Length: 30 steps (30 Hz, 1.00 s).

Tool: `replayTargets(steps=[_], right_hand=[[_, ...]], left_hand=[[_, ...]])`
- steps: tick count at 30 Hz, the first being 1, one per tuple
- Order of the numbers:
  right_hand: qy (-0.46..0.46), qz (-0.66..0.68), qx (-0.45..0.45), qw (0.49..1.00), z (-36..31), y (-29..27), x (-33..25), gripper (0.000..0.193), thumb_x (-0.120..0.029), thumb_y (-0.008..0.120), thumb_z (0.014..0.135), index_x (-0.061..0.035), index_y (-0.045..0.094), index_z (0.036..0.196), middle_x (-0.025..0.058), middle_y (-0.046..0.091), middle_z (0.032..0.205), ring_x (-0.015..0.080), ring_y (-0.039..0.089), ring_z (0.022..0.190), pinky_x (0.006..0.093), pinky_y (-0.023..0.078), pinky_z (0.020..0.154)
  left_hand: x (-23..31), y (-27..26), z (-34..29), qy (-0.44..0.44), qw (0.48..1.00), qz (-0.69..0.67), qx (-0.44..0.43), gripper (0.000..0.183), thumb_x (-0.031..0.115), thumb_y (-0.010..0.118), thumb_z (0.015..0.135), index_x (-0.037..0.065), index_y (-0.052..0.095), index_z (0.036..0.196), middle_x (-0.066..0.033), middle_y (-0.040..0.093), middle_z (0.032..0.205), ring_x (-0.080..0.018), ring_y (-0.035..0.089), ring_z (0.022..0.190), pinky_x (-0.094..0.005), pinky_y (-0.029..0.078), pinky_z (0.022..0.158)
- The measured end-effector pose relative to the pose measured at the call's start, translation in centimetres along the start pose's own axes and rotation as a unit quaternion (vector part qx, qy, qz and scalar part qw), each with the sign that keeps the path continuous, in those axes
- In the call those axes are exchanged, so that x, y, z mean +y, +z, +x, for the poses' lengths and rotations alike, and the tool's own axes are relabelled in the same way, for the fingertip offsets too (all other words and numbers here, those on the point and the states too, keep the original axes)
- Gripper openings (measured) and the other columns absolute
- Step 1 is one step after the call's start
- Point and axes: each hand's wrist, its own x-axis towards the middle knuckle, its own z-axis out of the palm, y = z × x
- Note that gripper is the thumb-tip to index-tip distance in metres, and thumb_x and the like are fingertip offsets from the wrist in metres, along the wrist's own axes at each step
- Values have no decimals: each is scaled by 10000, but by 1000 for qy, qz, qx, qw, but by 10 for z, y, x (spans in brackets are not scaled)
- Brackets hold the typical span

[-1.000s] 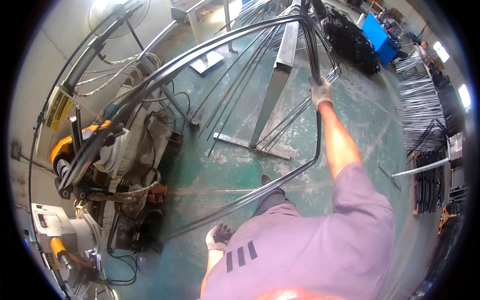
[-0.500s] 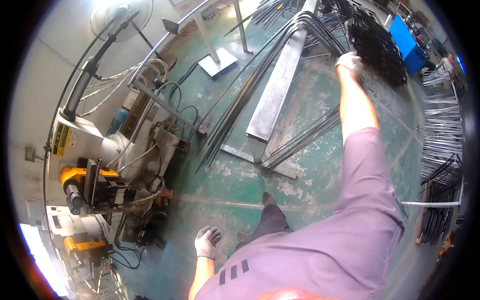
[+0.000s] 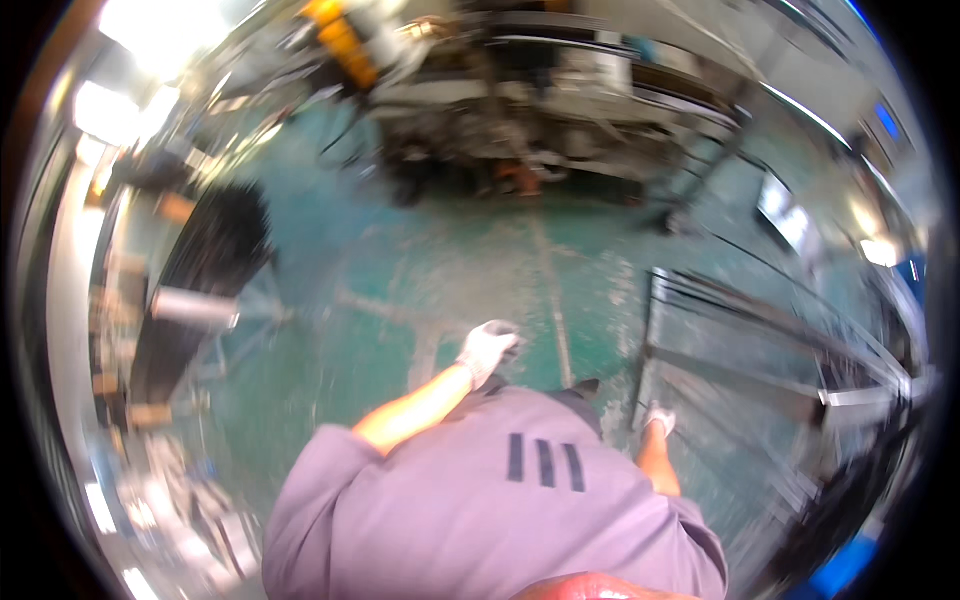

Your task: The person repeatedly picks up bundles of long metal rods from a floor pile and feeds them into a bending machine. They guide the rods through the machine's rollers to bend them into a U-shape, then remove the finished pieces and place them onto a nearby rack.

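View has swung round since half a second ago: machines now along the top edge, right arm no longer stretched out to the far rod stack. Frame is motion-blurred. Right hand (image 3: 657,418), white-gloved, sits low at the near corner of a bent grey steel rod frame (image 3: 745,330) that lies just right of the person, over the worn green painted concrete floor (image 3: 400,270); it seems closed on a rod, likely to drag or steady it, grip not clear. Left hand (image 3: 488,348), white-gloved, hangs over bare floor, fingers loosely curled, holding nothing. Dark bundle of rods (image 3: 195,290) lies well apart at left.
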Motion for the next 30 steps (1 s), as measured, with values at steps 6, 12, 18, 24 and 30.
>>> replayTargets(steps=[6,12,18,24,30], right_hand=[[-136,-243,-171,945,-134,171,12,321,-241,744,969,-39,700,1215,136,719,814,237,650,584,398,520,533],[-136,-245,-197,939,-187,289,-54,231,-155,725,924,-17,686,1105,78,636,720,196,607,533,362,488,452],[-189,-378,-231,877,-267,459,-81,185,-190,701,943,-34,721,1042,104,657,716,219,638,558,371,525,502],[-282,-558,-347,699,-306,715,-60,187,-181,656,951,-35,719,1050,125,663,736,235,636,587,397,528,557],[-559,-594,-402,416,-710,937,-58,559,-375,802,875,-26,652,1285,254,735,1195,427,698,1139,468,554,968]], left_hand=[[2,-208,18,113,989,-46,85,240,106,659,1015,18,665,1238,-78,753,1054,-155,716,884,-293,570,780],[-28,-411,14,99,934,-208,273,306,71,720,918,3,656,1210,-92,738,982,-189,708,790,-332,589,702],[-71,-513,28,116,875,-361,301,317,25,732,882,-25,637,1180,-146,709,933,-233,693,747,-342,567,651],[-39,-594,60,73,903,-334,261,303,81,755,890,-40,669,1155,-150,726,900,-235,706,714,-334,582,657],[85,-741,32,147,824,-283,468,294,137,703,961,-40,677,1195,-133,755,988,-212,726,880,-355,588,811]])
